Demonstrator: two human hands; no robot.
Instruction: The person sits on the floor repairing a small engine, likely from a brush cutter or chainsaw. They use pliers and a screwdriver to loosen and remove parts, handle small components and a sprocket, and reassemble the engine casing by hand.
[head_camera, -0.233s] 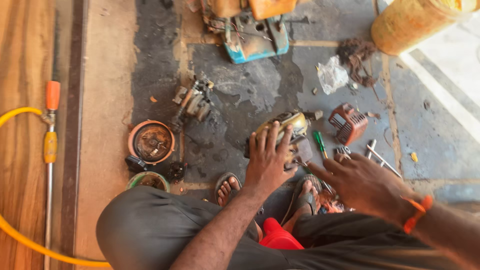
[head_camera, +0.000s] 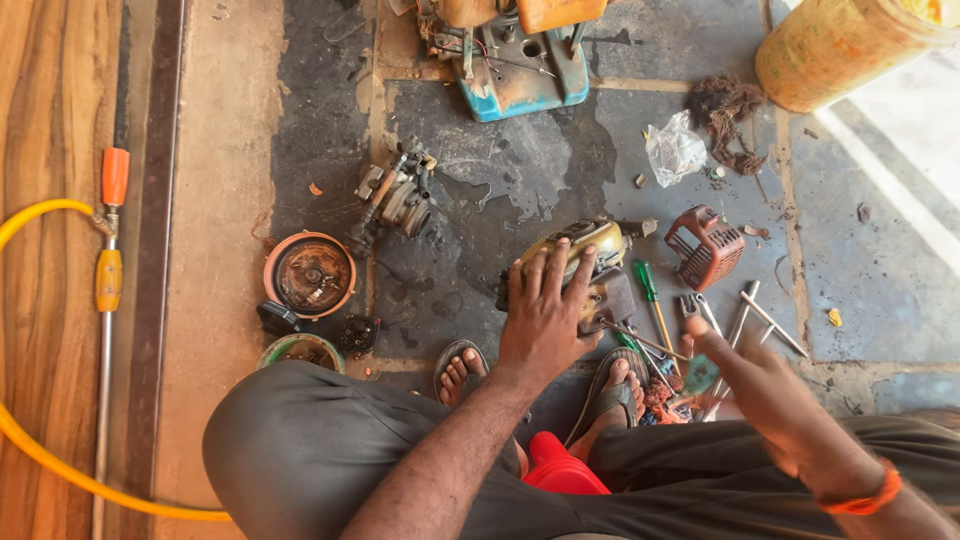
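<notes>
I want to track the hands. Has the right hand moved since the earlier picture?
Yes. The right hand has drawn back toward the person's body, away from the green screwdriver on the floor. The left hand rests on the engine part.

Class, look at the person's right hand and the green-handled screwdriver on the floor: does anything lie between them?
Yes. The right hand hovers apart from the green-handled screwdriver; small metal tools and loose parts lie between. The left hand rests on the engine part.

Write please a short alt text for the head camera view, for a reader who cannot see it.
A squatting person presses the left hand on a grimy engine part on the oil-stained floor, while the blurred right hand hovers above scattered tools.
</notes>
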